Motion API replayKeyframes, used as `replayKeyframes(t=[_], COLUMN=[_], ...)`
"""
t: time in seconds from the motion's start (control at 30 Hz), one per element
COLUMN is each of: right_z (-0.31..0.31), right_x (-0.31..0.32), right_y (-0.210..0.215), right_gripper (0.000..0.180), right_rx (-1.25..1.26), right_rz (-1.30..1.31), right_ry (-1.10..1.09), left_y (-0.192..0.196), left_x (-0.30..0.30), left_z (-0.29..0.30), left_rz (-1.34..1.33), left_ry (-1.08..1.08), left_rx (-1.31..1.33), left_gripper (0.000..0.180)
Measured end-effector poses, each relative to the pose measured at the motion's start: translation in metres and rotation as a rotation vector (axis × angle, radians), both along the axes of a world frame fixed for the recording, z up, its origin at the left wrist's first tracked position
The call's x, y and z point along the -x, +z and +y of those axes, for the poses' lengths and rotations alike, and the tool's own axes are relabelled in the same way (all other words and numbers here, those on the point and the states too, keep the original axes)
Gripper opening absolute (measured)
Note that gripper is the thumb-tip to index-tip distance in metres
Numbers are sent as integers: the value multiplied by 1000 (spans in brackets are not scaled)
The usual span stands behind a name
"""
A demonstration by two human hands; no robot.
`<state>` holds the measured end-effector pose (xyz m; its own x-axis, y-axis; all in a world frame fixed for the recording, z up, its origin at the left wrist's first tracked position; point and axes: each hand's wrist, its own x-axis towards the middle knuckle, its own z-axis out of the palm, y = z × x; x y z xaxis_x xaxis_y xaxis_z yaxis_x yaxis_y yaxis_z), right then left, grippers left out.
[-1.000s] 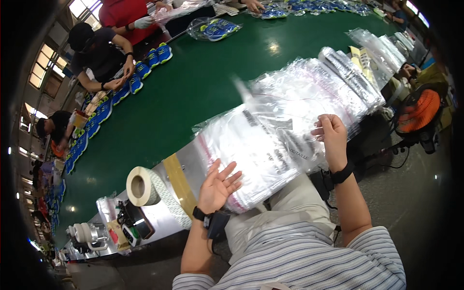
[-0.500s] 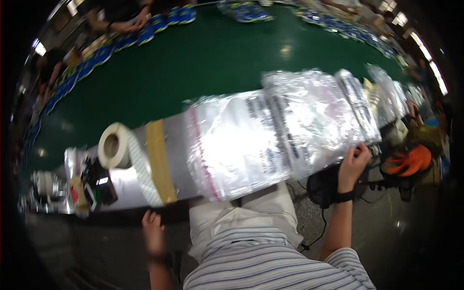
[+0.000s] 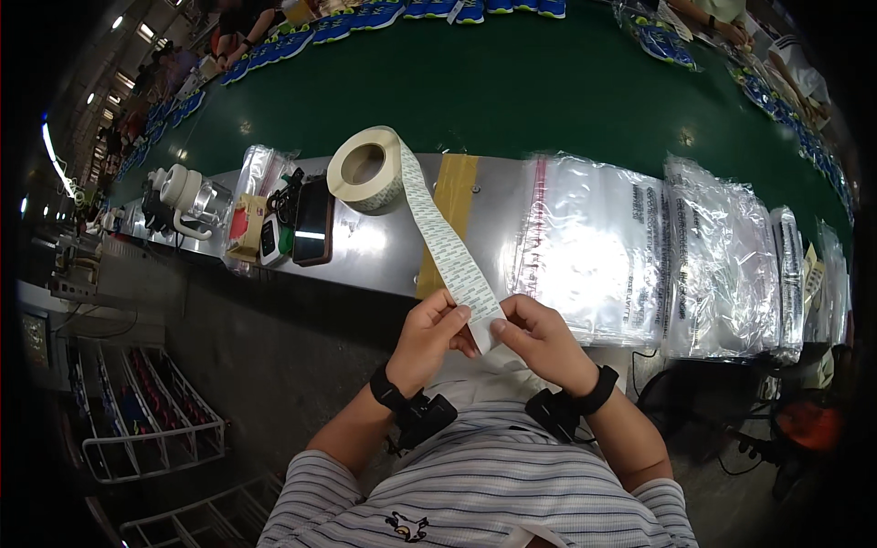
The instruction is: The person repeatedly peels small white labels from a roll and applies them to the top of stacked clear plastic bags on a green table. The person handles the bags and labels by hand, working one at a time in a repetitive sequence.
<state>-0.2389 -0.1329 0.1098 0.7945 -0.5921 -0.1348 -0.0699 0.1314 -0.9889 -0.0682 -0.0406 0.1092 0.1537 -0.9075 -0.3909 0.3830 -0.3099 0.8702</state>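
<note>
My left hand (image 3: 431, 336) and my right hand (image 3: 546, 343) both pinch the free end of a white label strip (image 3: 450, 258), close together just past the near edge of the metal ledge. The strip, covered in rows of small greenish print, runs slanting down from a label roll (image 3: 388, 183) that lies on its side on the ledge. Between roll and hands, the strip passes over a band of yellow-brown tape (image 3: 454, 201) stuck across the ledge. Fingers of both hands are closed on the strip's edges.
Clear plastic bags (image 3: 594, 247) lie stacked along the ledge (image 3: 370, 260) at right. A dark phone (image 3: 313, 219), cables and a small box (image 3: 245, 226) sit at left. Beyond runs a green belt (image 3: 512, 91) with blue shoes (image 3: 361, 18) along its far side, where people stand. A white rack (image 3: 155, 411) stands lower left.
My view has swung left. My right hand has come from the bags at the right, and my left hand has risen; both now hold the strip end, which is lifted off the ledge.
</note>
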Motion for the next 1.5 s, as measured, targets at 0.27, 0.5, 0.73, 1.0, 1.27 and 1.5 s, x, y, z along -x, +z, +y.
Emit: replayKeyframes(t=[0.27, 0.5, 0.73, 1.0, 1.27, 1.5], right_z=[-9, -15, -24, -62, -62, -61], right_x=[-13, -35, 12, 7, 2, 0], right_y=[2, -17, -10, -51, -65, -58], right_gripper=[11, 16, 28, 39, 25, 25], right_rx=[191, -21, 348, 1049, 1021, 1120], right_rz=[-3, 4, 272, 732, 733, 704], right_ry=[-125, -171, -92, -724, -785, -815], left_y=[30, 10, 26, -22, -28, -31], left_x=[10, 4, -10, 39, 33, 32], left_z=[-1, -15, -38, -66, -56, -46], left_rz=[-1406, -388, -619, -1490, -1421, -1421], left_ry=[-44, 105, 183, -630, -628, -621], left_rx=[452, 208, 390, 514, 548, 526], left_gripper=[30, 16, 11, 68, 70, 66])
